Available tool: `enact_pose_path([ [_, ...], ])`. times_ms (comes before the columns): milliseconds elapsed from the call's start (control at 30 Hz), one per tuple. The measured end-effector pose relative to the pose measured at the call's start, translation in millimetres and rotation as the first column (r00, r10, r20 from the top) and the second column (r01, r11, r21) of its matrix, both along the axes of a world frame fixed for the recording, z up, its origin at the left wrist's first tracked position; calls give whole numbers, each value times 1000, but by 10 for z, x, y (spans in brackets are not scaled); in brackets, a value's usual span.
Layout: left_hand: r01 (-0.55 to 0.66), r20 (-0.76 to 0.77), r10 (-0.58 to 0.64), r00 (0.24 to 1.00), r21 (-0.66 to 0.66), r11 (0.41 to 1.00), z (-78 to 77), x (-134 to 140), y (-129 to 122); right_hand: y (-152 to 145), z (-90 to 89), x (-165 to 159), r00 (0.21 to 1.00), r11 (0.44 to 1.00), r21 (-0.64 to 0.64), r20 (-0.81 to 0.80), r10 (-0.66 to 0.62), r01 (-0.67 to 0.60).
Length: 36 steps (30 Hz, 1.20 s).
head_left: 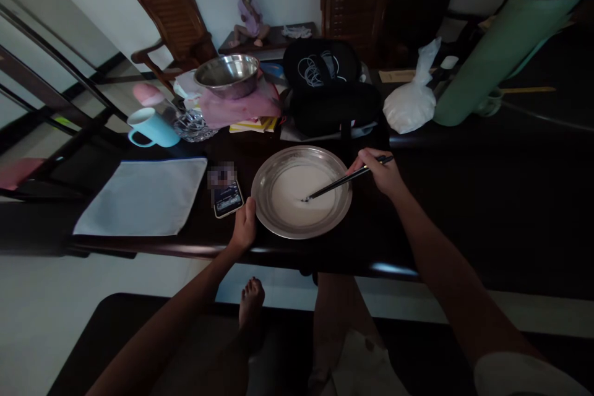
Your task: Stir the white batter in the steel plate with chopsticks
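Note:
A wide metal basin (264, 215) stands on the dark table with a smooth white liquid (297, 182) in it. At its left edge is my left hand (244, 226), closed on the rim with the thumb showing; its other fingers are mostly hidden. My right hand (383, 173), beyond the right rim, grips a pair of dark chopsticks (341, 181). They slant down to the left, and their tips dip into the liquid near the middle of the basin. Close to my left hand lies a phone (227, 198) with its screen lit.
Left of the phone lies a pale zip pouch (143, 198). Behind stand a light blue mug (151, 127), a smaller steel bowl (227, 77) on pink cloth and an open black case (331, 102). A tied bag of white powder (411, 105) and a tall green flask (501, 49) stand right. A small person (250, 15) sits farther back.

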<state>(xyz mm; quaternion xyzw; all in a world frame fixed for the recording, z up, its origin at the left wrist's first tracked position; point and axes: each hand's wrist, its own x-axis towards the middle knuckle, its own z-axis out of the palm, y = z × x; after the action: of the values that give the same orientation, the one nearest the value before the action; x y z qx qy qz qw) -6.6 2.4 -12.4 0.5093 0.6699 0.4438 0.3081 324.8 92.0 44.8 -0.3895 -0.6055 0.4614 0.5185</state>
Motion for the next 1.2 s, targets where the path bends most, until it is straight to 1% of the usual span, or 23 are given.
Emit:
enact_pose_path([
  [67,-3,-9,3,1000,9,1000,-7,-4,3,-10,-7,-16,998,999,1,31,47,-47],
  [133,1,-18,0,1000,17,1000,-6,-4,2,-13,-6,-21,998,999,-3,46,52,-52],
  [233,18,-19,-17,1000,17,1000,9,6,-2,1,2,0,1000,1000,-7,10,-15,15],
  [300,22,-11,-22,1000,12,1000,21,12,-4,9,-1,11,999,999,-8,-12,-39,39],
  [433,9,7,-9,1000,2,1000,21,11,-2,0,-24,-11,999,999,1,33,37,-38],
  [500,-1,13,2,1000,-1,1000,11,8,1,-3,-24,-18,997,999,4,56,52,-53],
  [667,-3,14,3,1000,-12,1000,5,8,7,19,-10,10,999,999,-10,-6,-42,42],
  [733,-3,4,3,1000,-9,1000,11,10,6,18,-16,5,1000,1000,-1,-11,-21,21],
  [800,-3,-6,3,1000,-1,1000,18,11,2,8,-25,-11,999,1000,9,16,29,-30],
  [867,1,-11,-1,1000,0,1000,22,12,-1,0,-27,-21,997,998,8,46,54,-54],
  [1000,9,-5,-9,1000,-7,1000,23,12,0,8,-14,-1,1000,1000,-1,3,-17,17],
  [1067,2,2,-2,1000,-12,1000,21,12,2,10,-12,4,999,1000,-1,-24,-26,26],
  [1200,1,-13,-1,1000,-1,1000,8,6,0,-9,-20,-21,998,998,1,24,65,-65],
])
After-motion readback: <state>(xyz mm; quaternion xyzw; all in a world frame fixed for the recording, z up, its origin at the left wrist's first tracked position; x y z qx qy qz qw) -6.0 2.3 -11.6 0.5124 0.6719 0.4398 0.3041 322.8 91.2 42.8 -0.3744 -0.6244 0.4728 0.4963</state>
